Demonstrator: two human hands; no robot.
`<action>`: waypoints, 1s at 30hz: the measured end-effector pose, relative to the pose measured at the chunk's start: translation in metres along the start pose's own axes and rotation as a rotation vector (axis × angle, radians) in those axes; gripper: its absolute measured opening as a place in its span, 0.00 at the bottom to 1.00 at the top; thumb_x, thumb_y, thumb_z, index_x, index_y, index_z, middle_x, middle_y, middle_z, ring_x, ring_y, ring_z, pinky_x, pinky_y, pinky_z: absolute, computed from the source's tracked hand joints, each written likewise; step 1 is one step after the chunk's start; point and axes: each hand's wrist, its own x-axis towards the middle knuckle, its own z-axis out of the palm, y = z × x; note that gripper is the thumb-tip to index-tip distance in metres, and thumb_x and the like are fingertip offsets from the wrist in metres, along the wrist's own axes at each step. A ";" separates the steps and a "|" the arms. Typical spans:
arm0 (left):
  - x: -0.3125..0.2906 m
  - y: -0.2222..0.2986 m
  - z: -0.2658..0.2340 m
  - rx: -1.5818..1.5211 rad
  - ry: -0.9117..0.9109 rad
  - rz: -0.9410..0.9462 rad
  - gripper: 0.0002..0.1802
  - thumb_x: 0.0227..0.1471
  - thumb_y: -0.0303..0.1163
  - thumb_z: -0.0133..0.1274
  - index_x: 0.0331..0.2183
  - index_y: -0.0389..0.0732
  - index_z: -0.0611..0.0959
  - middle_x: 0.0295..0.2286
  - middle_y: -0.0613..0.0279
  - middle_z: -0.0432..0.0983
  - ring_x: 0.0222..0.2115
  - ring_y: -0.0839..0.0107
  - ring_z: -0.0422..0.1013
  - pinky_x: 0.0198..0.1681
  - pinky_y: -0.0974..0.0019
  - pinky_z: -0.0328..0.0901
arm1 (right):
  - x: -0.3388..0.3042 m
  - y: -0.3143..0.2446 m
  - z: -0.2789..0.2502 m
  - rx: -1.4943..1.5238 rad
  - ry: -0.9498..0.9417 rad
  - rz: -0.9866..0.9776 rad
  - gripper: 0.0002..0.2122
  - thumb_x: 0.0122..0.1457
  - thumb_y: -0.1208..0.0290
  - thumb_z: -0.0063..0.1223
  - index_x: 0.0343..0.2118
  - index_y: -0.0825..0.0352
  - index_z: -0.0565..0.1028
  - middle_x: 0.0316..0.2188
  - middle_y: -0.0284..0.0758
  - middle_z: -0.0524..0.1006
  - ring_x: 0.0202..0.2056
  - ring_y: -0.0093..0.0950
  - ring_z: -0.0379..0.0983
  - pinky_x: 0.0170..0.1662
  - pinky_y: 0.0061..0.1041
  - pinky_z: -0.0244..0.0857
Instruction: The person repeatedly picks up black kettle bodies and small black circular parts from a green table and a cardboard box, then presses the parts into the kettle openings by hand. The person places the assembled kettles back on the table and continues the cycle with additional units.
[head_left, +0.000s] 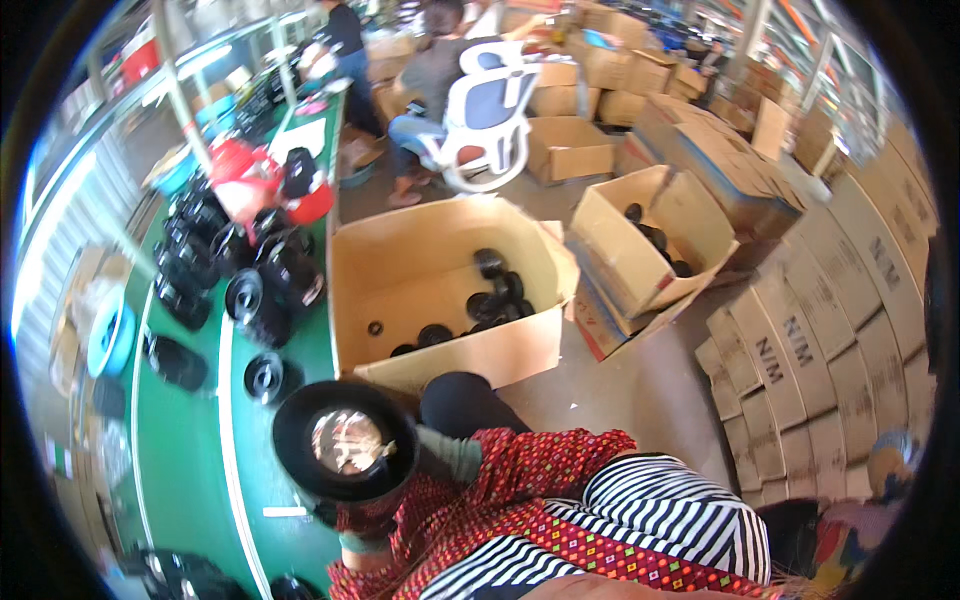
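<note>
A black round housing (290, 425) with a wide rim and a shiny, reflective inside is held up in front of me, its open end facing upward. My right hand (450, 456), in a grey-green glove, grips its right side. My left hand (366, 535) is at its near lower side, mostly hidden by the housing and my red patterned sleeve; its fingers seem closed round it. Just beyond, a smaller black round part (266, 378) stands on the green bench (178, 440). Several glossy black housings (258, 308) are grouped farther up the bench.
A large open carton (440, 235) with black round parts stands right of the bench. Another open carton (650, 235) sits beyond it. Stacked cartons (800, 400) line the right. A person sits near a white-framed chair (490, 110) at the back; another stands by the bench.
</note>
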 end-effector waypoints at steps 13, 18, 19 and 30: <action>-0.029 0.008 -0.032 0.013 0.021 -0.165 0.28 0.69 0.28 0.51 0.67 0.35 0.67 0.63 0.52 0.68 0.64 0.63 0.64 0.69 0.56 0.61 | -0.035 -0.061 0.000 -0.619 -0.112 -0.357 0.41 0.70 0.40 0.44 0.73 0.73 0.57 0.71 0.46 0.63 0.67 0.40 0.62 0.73 0.39 0.48; -0.037 0.011 -0.047 0.561 -0.069 -0.043 0.31 0.69 0.28 0.53 0.68 0.35 0.65 0.65 0.53 0.66 0.64 0.63 0.66 0.69 0.56 0.63 | -0.031 -0.066 0.001 -1.105 -0.181 -0.436 0.45 0.65 0.37 0.51 0.73 0.73 0.58 0.72 0.50 0.60 0.69 0.47 0.56 0.72 0.43 0.45; -0.036 0.012 -0.046 0.793 -0.127 0.017 0.32 0.69 0.29 0.52 0.69 0.36 0.64 0.66 0.53 0.65 0.64 0.63 0.65 0.69 0.56 0.62 | -0.032 -0.065 0.000 -1.095 -0.184 -0.440 0.45 0.65 0.37 0.51 0.73 0.72 0.58 0.72 0.50 0.60 0.70 0.47 0.56 0.72 0.43 0.45; -0.037 0.025 -0.017 1.043 -0.074 0.118 0.34 0.61 0.33 0.64 0.65 0.36 0.72 0.61 0.52 0.73 0.60 0.62 0.72 0.66 0.57 0.66 | -0.035 -0.058 -0.015 -0.992 -0.312 -0.455 0.50 0.60 0.36 0.58 0.74 0.71 0.56 0.73 0.53 0.55 0.72 0.52 0.51 0.73 0.49 0.43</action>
